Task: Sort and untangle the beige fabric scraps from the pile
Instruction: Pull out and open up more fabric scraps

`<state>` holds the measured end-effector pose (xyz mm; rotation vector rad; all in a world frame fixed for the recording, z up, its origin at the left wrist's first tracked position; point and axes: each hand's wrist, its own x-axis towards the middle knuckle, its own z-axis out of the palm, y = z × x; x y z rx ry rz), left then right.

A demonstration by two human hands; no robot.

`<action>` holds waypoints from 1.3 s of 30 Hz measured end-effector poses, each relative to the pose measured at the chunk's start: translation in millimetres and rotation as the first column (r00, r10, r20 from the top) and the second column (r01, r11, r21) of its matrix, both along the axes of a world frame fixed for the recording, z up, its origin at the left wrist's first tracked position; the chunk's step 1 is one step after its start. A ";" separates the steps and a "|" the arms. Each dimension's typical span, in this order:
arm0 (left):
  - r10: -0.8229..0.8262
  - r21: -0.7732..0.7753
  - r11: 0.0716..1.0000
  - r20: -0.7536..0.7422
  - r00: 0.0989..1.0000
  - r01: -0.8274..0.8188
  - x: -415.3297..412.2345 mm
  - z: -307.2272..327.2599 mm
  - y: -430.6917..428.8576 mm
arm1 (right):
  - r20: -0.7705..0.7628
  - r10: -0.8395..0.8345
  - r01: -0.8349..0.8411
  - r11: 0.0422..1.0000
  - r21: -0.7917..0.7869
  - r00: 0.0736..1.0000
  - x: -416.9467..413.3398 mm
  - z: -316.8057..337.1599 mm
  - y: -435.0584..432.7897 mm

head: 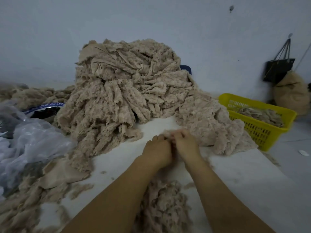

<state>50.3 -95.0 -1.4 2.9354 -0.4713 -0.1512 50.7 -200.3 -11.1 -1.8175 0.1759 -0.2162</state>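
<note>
A tall pile of beige fabric scraps rises at the back of the white table and spreads down to both sides. My left hand and my right hand sit side by side in front of it, fingers curled, pinching one small fuzzy beige scrap between them. Most of that scrap is hidden by my fingers. A smaller heap of loose scraps lies between my forearms near the table's front edge.
A yellow plastic basket with some scraps stands at the right. Clear plastic bags and a blue-rimmed bowl lie at the left. A black bag hangs on the wall. Flat beige cloth lies front left.
</note>
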 end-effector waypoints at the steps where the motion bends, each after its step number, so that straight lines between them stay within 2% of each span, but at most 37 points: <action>1: 0.033 -0.037 0.999 0.026 0.999 -0.032 2.4 -9.0 -4.8 | -0.072 0.024 -0.025 1.000 -0.014 0.997 4.2 -3.1 1.1; 3: 0.106 -0.179 0.981 0.137 0.985 -0.080 3.2 -23.4 -10.3 | -0.115 0.012 -0.016 0.999 -0.031 0.993 14.5 -6.7 -1.8; 5: 0.136 -0.295 0.954 0.250 0.959 -0.059 6.1 -31.9 -16.3 | -0.122 0.009 -0.014 0.999 -0.034 0.992 28.5 -5.6 -10.2; 7: 0.136 -0.298 0.954 0.331 0.934 -0.033 12.4 -34.5 -23.0 | -0.131 0.018 -0.023 0.999 -0.040 0.991 45.9 -4.3 -20.5; 9: 0.124 -0.302 0.953 0.346 0.930 -0.015 20.0 -33.9 -31.6 | -0.135 0.046 -0.053 0.997 -0.047 0.990 62.3 -3.0 -28.7; 12: 0.133 -0.325 0.945 0.291 0.947 -0.033 33.4 -34.4 -46.6 | -0.152 0.127 -0.136 0.989 -0.056 0.980 88.2 -5.3 -35.0; 14: 0.143 -0.331 0.942 0.274 0.951 -0.046 42.5 -36.7 -54.3 | -0.158 0.156 -0.152 0.988 0.034 0.975 102.8 -1.4 -43.8; 15: 0.136 -0.325 0.945 0.275 0.952 -0.041 45.6 -37.8 -57.2 | -0.163 0.140 -0.118 0.983 0.140 0.977 114.1 1.3 -51.2; 16: 0.121 -0.309 0.951 0.283 0.952 -0.029 48.0 -39.9 -59.6 | -0.176 0.101 -0.055 0.966 0.252 0.979 126.0 0.7 -62.3; 17: 0.105 -0.289 0.957 0.293 0.950 -0.017 50.1 -42.5 -61.3 | -0.199 0.011 0.048 0.956 0.289 0.980 138.5 -0.3 -76.9; 18: 0.101 -0.280 0.960 0.298 0.949 -0.014 51.7 -44.2 -62.3 | -0.207 -0.132 0.181 0.954 0.240 0.969 145.1 2.1 -91.2; 20: 0.114 -0.277 0.960 0.288 0.951 -0.031 53.0 -46.5 -61.9 | -0.111 -0.300 0.289 0.951 -0.107 0.947 153.0 5.4 -100.0; 21: 0.124 -0.283 0.958 0.286 0.950 -0.040 53.7 -46.5 -61.6 | -0.054 -0.342 0.343 0.939 0.015 0.938 150.8 7.1 -98.0; 22: 0.132 -0.293 0.955 0.282 0.950 -0.046 53.8 -45.9 -61.3 | 0.002 -0.359 0.343 0.892 0.296 0.933 144.0 9.9 -90.6; 23: 0.138 -0.303 0.952 0.276 0.951 -0.050 53.4 -44.3 -61.6 | -0.028 -0.351 0.337 0.873 0.353 0.936 134.3 7.8 -79.1; 25: 0.153 -0.322 0.945 0.262 0.953 -0.063 51.2 -41.4 -61.5 | 0.042 -0.272 0.265 0.957 0.120 0.961 116.7 1.2 -55.1; 27: 0.173 -0.350 0.934 0.250 0.953 -0.077 46.0 -39.2 -59.5 | 0.070 -0.193 0.197 0.978 -0.065 0.979 98.9 -11.2 -40.7; 29: 0.184 -0.369 0.925 0.239 0.953 -0.087 38.0 -38.3 -54.1 | 0.090 -0.196 0.207 0.969 -0.132 0.976 83.3 -15.5 -39.0; 32: 0.197 -0.425 0.901 0.230 0.953 -0.084 22.1 -38.5 -43.9 | 0.131 -0.244 0.260 0.958 -0.124 0.961 57.3 -16.4 -39.4; 34: 0.241 -0.544 0.834 0.216 0.946 -0.088 11.2 -35.6 -36.2 | 0.129 -0.246 0.262 0.956 -0.130 0.961 37.8 -13.3 -28.4; 35: 0.293 -0.633 0.766 0.186 0.938 -0.114 5.6 -33.2 -31.5 | 0.117 -0.220 0.235 0.963 -0.133 0.969 27.7 -12.6 -18.6; 36: 0.361 -0.727 0.666 0.121 0.925 -0.165 -0.2 -30.4 -25.5 | 0.099 -0.194 0.205 0.971 -0.120 0.976 17.7 -13.1 -5.2; 37: 0.428 -0.816 0.529 0.020 0.904 -0.232 -5.4 -28.4 -17.6 | 0.092 -0.175 0.183 0.980 -0.078 0.980 8.1 -13.4 10.4; 39: 0.481 -0.917 0.213 -0.202 0.854 -0.336 -17.5 -24.2 -0.6 | 0.082 -0.166 0.160 0.984 0.072 0.983 -12.9 -13.0 44.6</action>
